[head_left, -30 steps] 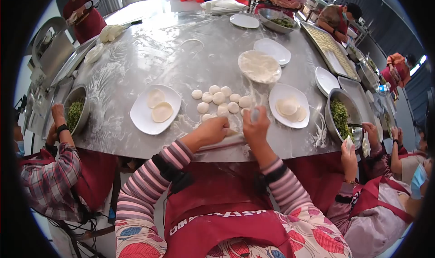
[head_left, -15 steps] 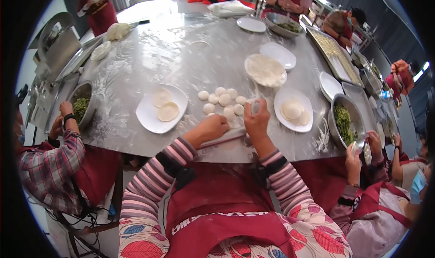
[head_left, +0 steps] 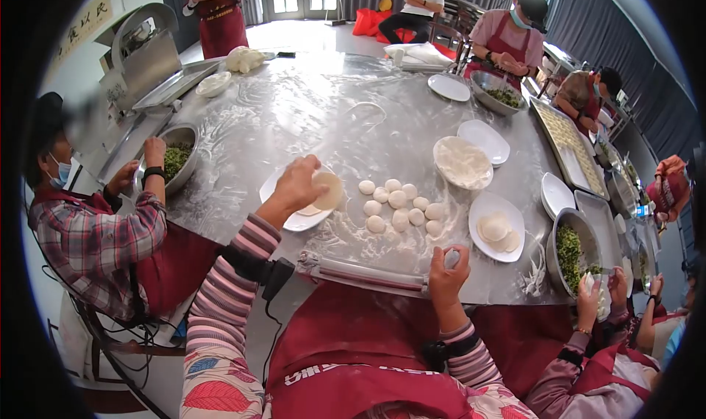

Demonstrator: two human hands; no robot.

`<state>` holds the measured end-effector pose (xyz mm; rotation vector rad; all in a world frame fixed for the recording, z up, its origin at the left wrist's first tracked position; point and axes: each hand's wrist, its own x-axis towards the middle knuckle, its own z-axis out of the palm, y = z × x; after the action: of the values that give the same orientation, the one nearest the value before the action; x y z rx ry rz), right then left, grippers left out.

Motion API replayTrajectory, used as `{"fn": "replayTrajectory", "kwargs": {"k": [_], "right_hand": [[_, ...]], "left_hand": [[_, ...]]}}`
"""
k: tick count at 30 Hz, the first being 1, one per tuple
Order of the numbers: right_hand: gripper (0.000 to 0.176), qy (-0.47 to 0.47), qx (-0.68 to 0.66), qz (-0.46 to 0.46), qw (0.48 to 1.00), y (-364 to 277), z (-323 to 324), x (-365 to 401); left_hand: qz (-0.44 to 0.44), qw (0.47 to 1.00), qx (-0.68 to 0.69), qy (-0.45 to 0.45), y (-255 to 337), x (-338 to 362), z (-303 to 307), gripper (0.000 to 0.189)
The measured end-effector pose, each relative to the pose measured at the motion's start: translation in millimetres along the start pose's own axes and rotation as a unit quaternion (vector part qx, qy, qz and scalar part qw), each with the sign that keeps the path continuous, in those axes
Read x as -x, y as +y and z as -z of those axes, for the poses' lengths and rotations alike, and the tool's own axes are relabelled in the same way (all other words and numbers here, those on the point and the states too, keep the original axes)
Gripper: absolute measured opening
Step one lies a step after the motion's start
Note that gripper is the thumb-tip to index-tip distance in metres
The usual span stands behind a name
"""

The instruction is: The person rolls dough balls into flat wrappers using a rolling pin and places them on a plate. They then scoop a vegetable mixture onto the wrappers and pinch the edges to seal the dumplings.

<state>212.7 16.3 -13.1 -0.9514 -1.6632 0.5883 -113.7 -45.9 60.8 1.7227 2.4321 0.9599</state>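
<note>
My left hand (head_left: pixel 298 191) is raised over the left white plate (head_left: pixel 273 191). Its fingers pinch a thin round dough wrapper (head_left: pixel 329 191) by the edge. Another pale wrapper (head_left: pixel 310 210) lies on that plate. At the front edge of the table, my right hand (head_left: pixel 447 275) is closed around a grey, rounded thing (head_left: pixel 454 256), mostly hidden by the fingers. A long shiny bar (head_left: pixel 364 270) lies along the table edge just left of this hand. Several small dough pieces (head_left: pixel 399 200) sit on the floured metal between my hands.
A right-hand plate (head_left: pixel 515 235) bears several wrappers. Behind it stands a bowl of flour (head_left: pixel 460 154). Bowls of green filling (head_left: pixel 176 133) (head_left: pixel 581 235) stand at both sides, where co-workers' hands work. A tray of dumplings (head_left: pixel 570 147) lies at the far right.
My left hand has moved left from the dough pieces to above the left plate, now with a wrapper in its fingers. My right hand is nearer the table edge. The camera has tilted up.
</note>
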Motion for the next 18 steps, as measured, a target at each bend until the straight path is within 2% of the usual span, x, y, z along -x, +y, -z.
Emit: {"fn": "replayTrajectory", "kwargs": {"k": [2,4,6,8,9,11,12,14,15,16,18], "right_hand": [[0.021,-0.002,0.007,0.012,1.0,-3,-2,-5],[0.021,0.012,0.025,0.047,0.998,-8,-2,-8],[0.021,0.009,0.021,0.041,0.999,-10,-1,-7],[0.021,0.0,0.012,0.041,0.999,-9,-2,-5],[0.021,0.005,0.018,0.039,0.999,-8,-1,-4],[0.021,0.006,0.02,0.038,0.999,-5,-1,-2],[0.02,0.005,0.015,0.032,0.999,-2,1,0],[0.02,0.003,0.002,0.016,1.0,3,1,3],[0.019,0.012,0.032,0.04,0.999,1,1,1],[0.019,0.001,0.016,0.041,0.999,-3,0,-3],[0.016,0.021,0.054,0.119,0.991,-6,-3,-15]], "left_hand": [[0.016,0.999,-0.011,-0.032,-3,-2,-20,0.026],[0.022,0.979,0.116,-0.163,16,7,-47,0.024],[-0.062,0.985,0.092,-0.129,36,20,-80,0.021],[-0.109,0.981,0.028,-0.157,45,22,-103,0.02],[-0.101,0.983,0.028,-0.15,50,25,-104,0.02],[-0.175,0.983,-0.042,-0.05,57,28,-103,0.019],[-0.171,0.983,-0.044,-0.049,62,32,-99,0.019],[-0.083,0.981,0.026,-0.17,72,41,-92,0.021],[-0.056,0.981,0.069,-0.171,72,47,-101,0.019],[0.007,0.967,0.119,-0.223,77,46,-99,0.02],[0.009,0.947,0.245,-0.206,74,53,-115,0.024]]}}
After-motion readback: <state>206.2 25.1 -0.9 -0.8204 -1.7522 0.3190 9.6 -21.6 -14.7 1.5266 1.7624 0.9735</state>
